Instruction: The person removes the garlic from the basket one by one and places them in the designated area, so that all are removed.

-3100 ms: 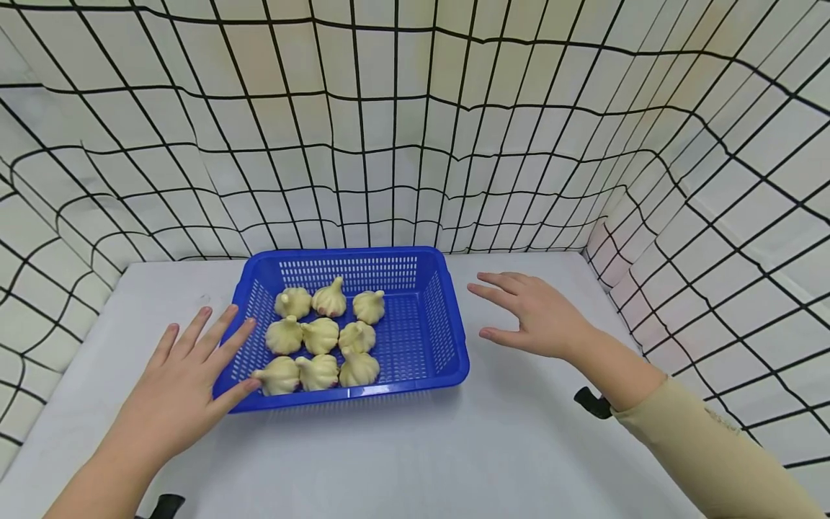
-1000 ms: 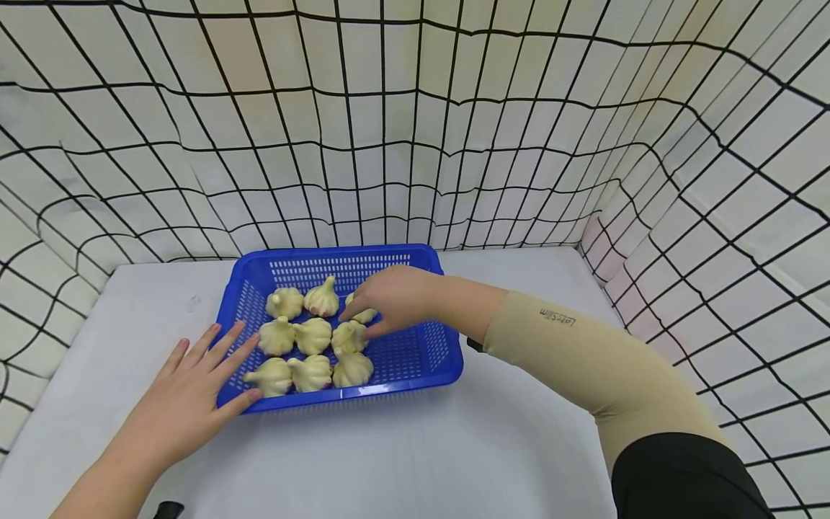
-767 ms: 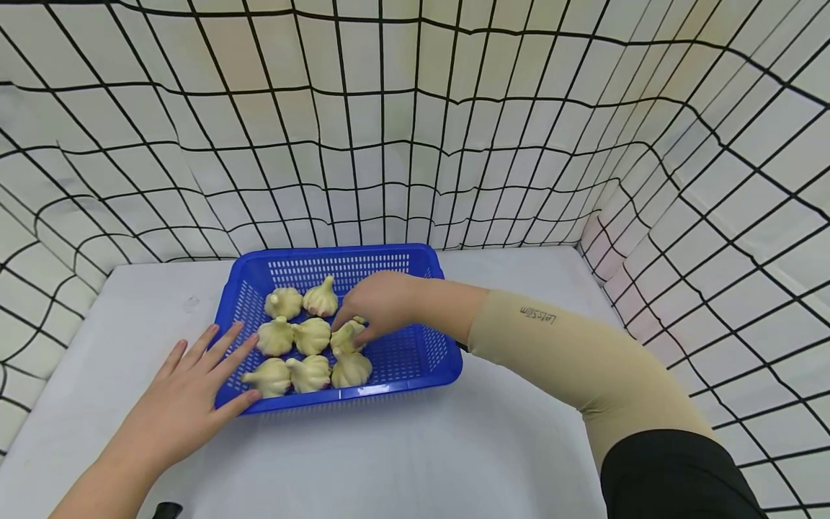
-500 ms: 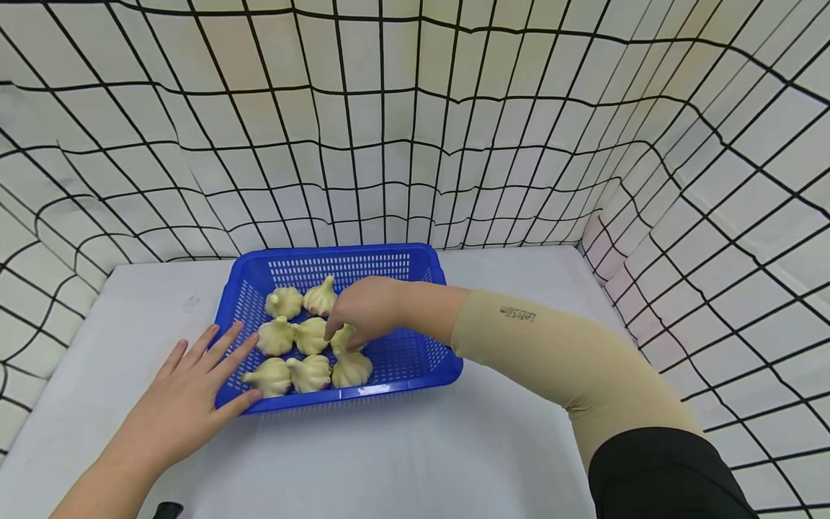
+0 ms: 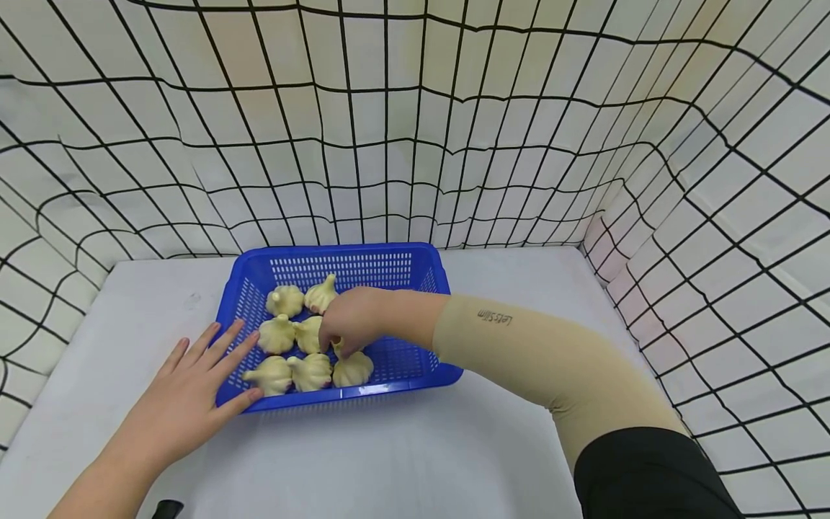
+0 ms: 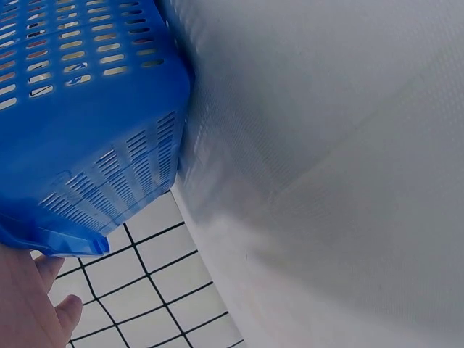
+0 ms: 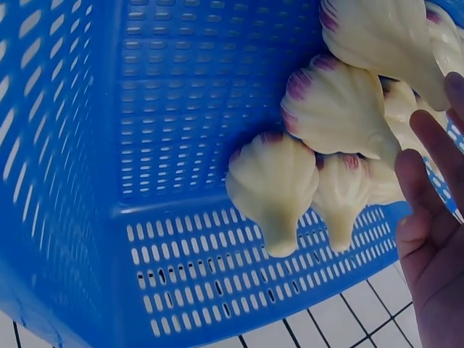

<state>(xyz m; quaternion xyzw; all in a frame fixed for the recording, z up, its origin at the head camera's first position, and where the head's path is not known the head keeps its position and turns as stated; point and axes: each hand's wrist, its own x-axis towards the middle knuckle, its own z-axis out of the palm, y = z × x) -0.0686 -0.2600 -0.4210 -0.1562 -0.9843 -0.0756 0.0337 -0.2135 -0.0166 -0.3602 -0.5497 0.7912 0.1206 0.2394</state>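
A blue perforated plastic basket on the white table bears several pale garlic bulbs in rows. My left hand lies spread by its left side, fingers straight at the rim and thumb near the front left corner. Inside the basket, my right hand hovers over the right column, fingers loosely bent downward. It covers much of the middle bulb there. In the right wrist view its fingers come close to the necks of the front garlic bulb and the middle one; contact is unclear. The back bulb sits apart from the fingers.
Black netting over white sheeting rises behind the table and at both sides. Within the basket, the bare blue floor shows to the right of the bulbs. A small black object is at the bottom left by the left wrist.
My right hand has come from right of the basket into it, then slid forward and left from the back bulb over the middle one. The bulbs and left hand stay nearly still.
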